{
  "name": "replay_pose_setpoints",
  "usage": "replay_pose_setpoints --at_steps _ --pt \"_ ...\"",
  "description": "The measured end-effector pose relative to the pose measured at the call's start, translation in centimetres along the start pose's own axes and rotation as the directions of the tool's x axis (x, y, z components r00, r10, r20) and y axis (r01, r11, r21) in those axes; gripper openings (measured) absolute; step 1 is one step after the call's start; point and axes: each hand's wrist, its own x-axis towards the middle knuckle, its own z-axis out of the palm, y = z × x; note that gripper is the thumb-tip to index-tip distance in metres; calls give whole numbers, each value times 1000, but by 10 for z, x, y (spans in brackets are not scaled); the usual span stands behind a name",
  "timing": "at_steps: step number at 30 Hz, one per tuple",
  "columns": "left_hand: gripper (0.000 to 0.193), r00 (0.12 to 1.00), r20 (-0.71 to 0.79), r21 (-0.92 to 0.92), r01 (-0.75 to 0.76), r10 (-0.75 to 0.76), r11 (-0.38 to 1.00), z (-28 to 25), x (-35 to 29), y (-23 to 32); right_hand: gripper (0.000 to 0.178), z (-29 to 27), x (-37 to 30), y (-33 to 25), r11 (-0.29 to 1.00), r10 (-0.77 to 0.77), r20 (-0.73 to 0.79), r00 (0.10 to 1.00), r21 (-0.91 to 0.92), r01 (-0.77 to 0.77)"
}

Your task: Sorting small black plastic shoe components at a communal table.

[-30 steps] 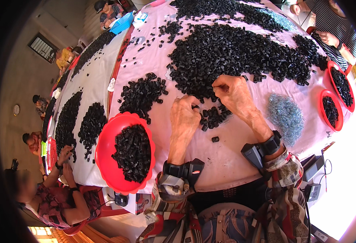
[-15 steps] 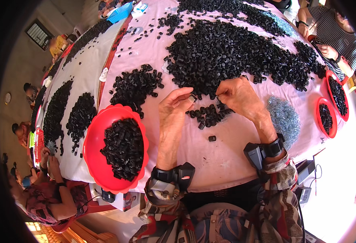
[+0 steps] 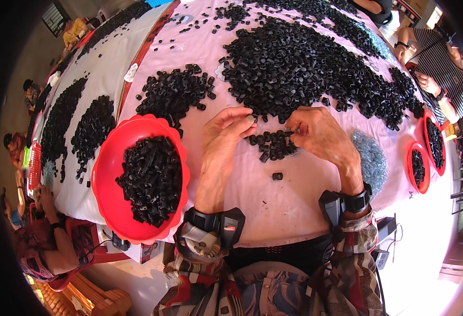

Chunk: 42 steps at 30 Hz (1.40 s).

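My left hand [image 3: 225, 131] is closed, thumb and forefinger pinched at a small black plastic cap [image 3: 255, 119], partly hidden by the fingertips. To its right my right hand [image 3: 323, 134] has its fingers bent together at the edge of a small heap of black caps [image 3: 272, 146]; what they grip, if anything, is hidden. A single black cap [image 3: 277, 176] lies nearer me on the pink cloth [image 3: 273, 210]. Beyond both hands spreads a large pile of the same black caps [image 3: 279, 68].
A red scalloped bowl [image 3: 104, 174] with black caps stands left of my arm. Small clear bits [image 3: 369, 163] lie heaped right of my right hand. Further right are two red bowls [image 3: 425, 181]. Another person [image 3: 442, 73] works at the far right; one [image 3: 49, 242] sits at left.
My left thumb and forefinger have come closer together. The right fingertips have shifted slightly right, by the small heap. The whole view has turned a little.
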Motion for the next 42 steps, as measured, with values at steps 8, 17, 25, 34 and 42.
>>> replay_pose_setpoints --at_steps 8,17,25,34,42 --pt "17 1000 -1 -24 -4 4 1000 -4 0 -2 18 12 2 -8 999 -13 65 998 -41 16" --pt "18 1000 3 -24 4 -4 1000 -2 0 -3 18 21 2 -15 977 -70 29 997 202 63" --pt "19 1000 -13 -24 -2 2 1000 -5 -1 0 11 -25 -13 -16 989 58 290 955 113 -95" --pt "19 1000 7 -7 9 -9 1000 -5 -1 -1 14 4 -29 -15 920 60 162 985 -393 8" --pt "19 998 43 -83 48 -44 995 -1 -1 1 8 -9 -21 -21 965 72 237 969 -264 -7"
